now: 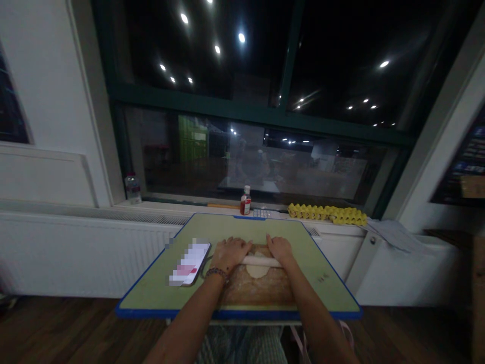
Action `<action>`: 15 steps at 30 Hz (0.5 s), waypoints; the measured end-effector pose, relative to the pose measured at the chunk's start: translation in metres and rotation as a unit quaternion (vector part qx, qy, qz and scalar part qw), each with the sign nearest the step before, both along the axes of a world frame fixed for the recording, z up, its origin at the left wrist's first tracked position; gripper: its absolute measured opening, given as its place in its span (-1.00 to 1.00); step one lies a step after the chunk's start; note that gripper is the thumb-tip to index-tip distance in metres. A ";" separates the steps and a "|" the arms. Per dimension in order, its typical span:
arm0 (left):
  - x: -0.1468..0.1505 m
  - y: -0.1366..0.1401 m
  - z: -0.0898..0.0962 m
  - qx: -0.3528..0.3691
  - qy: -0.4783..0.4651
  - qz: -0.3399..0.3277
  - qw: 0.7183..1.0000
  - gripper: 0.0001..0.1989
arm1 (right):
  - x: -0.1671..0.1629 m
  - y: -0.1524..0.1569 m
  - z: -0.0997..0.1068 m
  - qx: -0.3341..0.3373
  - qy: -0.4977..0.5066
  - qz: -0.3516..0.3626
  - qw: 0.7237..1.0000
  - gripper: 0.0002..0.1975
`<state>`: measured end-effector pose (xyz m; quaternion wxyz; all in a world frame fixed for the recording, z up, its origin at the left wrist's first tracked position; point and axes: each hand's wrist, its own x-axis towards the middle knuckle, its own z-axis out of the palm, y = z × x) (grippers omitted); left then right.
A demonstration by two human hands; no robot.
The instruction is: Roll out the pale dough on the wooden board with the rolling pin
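- Head view: a rolling pin [261, 261] lies across flat dough [257, 272] on a board [261, 291]; I judge it stiff, light, best held at its ends; dough likely soft;
- left hand [230, 253] and right hand [281, 248] lie over those ends, forearms [200, 311] stretched forward; I cannot tell whether the fingers curl round.

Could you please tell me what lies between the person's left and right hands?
In the head view, the rolling pin spans the stretch between the left hand and the right hand, lying across pale dough on a wooden board.
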<state>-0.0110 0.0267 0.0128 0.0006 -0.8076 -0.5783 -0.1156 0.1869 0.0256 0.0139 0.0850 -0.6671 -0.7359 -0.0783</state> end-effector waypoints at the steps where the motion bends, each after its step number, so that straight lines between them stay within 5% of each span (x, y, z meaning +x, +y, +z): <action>1: 0.000 -0.001 -0.001 -0.003 0.002 -0.001 1.000 -0.54 | 0.000 -0.002 0.000 -0.001 -0.002 -0.001 1.000 -0.47; 15: 0.000 -0.021 0.011 -0.014 0.029 -0.036 0.999 -0.68 | -0.001 -0.002 -0.009 0.007 0.051 -0.040 0.998 -0.44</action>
